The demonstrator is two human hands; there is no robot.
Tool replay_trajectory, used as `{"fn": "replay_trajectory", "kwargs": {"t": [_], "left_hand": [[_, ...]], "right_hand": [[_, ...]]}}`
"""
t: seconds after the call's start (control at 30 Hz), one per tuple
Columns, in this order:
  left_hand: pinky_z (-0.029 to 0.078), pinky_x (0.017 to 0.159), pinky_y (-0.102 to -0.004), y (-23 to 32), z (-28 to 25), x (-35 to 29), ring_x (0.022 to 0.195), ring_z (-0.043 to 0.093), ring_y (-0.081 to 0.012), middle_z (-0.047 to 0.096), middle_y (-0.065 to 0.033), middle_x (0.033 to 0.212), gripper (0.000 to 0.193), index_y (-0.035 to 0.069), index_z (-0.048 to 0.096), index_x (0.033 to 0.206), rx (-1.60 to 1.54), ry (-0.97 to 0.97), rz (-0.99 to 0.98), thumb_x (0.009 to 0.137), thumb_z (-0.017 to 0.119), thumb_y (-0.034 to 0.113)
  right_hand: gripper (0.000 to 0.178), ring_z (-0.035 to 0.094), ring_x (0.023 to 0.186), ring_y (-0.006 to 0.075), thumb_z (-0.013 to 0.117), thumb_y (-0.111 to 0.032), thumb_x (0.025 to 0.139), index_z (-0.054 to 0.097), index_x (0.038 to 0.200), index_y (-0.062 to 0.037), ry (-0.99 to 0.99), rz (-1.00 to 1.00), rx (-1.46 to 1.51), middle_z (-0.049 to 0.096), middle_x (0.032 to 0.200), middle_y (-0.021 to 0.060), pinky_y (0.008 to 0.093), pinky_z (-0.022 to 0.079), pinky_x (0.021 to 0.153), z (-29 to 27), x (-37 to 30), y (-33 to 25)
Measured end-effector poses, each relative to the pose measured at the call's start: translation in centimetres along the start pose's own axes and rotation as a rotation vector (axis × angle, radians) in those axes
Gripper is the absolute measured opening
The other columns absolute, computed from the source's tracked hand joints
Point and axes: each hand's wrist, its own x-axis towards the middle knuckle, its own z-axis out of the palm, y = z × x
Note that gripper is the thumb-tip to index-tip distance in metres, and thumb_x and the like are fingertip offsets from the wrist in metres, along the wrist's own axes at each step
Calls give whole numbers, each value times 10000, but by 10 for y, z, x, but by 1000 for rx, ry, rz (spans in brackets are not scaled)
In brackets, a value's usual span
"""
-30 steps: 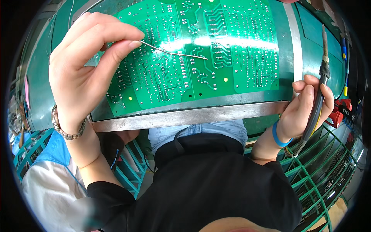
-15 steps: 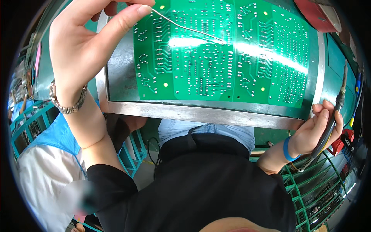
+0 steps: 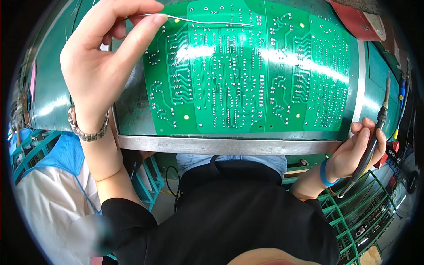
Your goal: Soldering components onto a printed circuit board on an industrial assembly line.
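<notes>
A large green circuit board (image 3: 203, 115), dotted with solder joints, lies in front of me. At its far left my left hand (image 3: 99, 62) pinches a thin solder wire (image 3: 216, 23) between thumb and forefinger. The wire reaches rightward over the board's far part; whether its end touches the board I cannot tell. To the right of the board, my right hand (image 3: 353, 152) is closed round the dark handle of a soldering iron (image 3: 381, 118). The iron's tip points up and away, apart from the board.
A metal rail (image 3: 212, 145) runs along the near edge beneath the board. A red curved object (image 3: 355, 20) sits at the far right. Green racks (image 3: 349, 216) stand at lower right. Another person's white and blue clothing (image 3: 53, 190) shows at left.
The view has shifted, and the board appears slightly lower. The solder wire's free end has moved farther away across the board. The soldering iron remains in my right hand, beside the board.
</notes>
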Motion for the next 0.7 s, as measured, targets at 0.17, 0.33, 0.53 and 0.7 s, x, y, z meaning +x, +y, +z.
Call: {"fn": "replay_trajectory", "kwargs": {"t": [0.17, 0.33, 0.53, 0.7], "left_hand": [[347, 579, -161, 3, 1, 2, 667, 459, -53, 600, -38, 837, 101, -38, 617, 855, -4, 15, 0, 756, 634, -51], [349, 583, -165, -4, -4, 3, 686, 473, -64, 601, -48, 840, 103, -44, 615, 851, 52, 41, 30, 751, 638, -57], [378, 607, -171, -11, -11, -1, 715, 497, -73, 600, -63, 849, 107, -57, 611, 863, 97, 77, -8, 760, 641, -50], [396, 635, -172, -14, -20, -2, 747, 522, -90, 596, -76, 860, 106, -59, 610, 867, 78, 83, 4, 765, 637, -51]], "right_hand": [[267, 544, 684, 175, 435, 50, 846, 443, 1106, -6, 13, 36, 16, 579, 910, 209, 282, 457, 689, 0, -1, -1], [268, 542, 685, 172, 440, 43, 849, 447, 1111, -12, 14, 41, 19, 580, 909, 205, 279, 454, 687, 0, -1, 0], [262, 541, 683, 172, 459, 33, 850, 450, 1108, -13, 16, 51, 21, 581, 919, 208, 283, 454, 682, 1, 0, -2], [263, 541, 681, 174, 460, 32, 848, 450, 1108, -12, 29, 54, 30, 581, 924, 208, 281, 453, 679, 2, -1, -3]]}}
